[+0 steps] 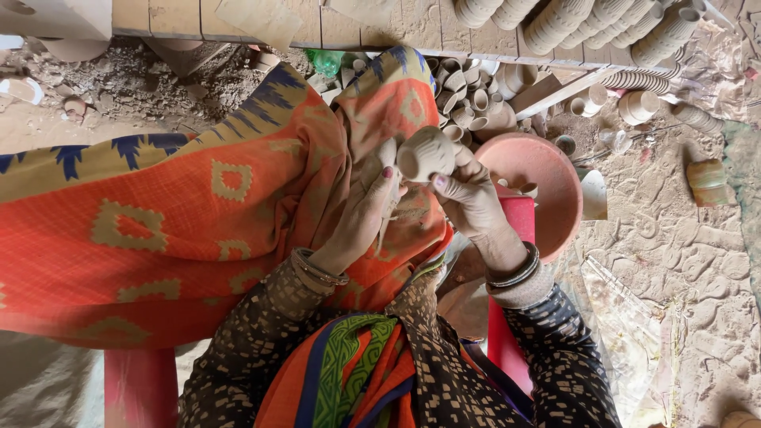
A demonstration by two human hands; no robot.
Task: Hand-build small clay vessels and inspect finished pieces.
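A small grey unfired clay cup (426,153) is held above my lap, its base turned toward the camera. My right hand (473,208) grips the cup from the right, fingers wrapped under it. My left hand (363,214) rests against the cup's left side, thumb up on its rim, and seems to hold a thin pale tool whose kind I cannot tell. Both hands are coated in clay and bangles sit on both wrists. An orange patterned cloth (198,206) covers my lap beneath the hands.
A pink-red basin (547,190) sits just right of the hands. A heap of small clay cups (472,99) lies beyond it, with stacked rows of cups (602,24) at the top right. A red stool (507,333) stands below; dry clay ground (682,261) lies to the right.
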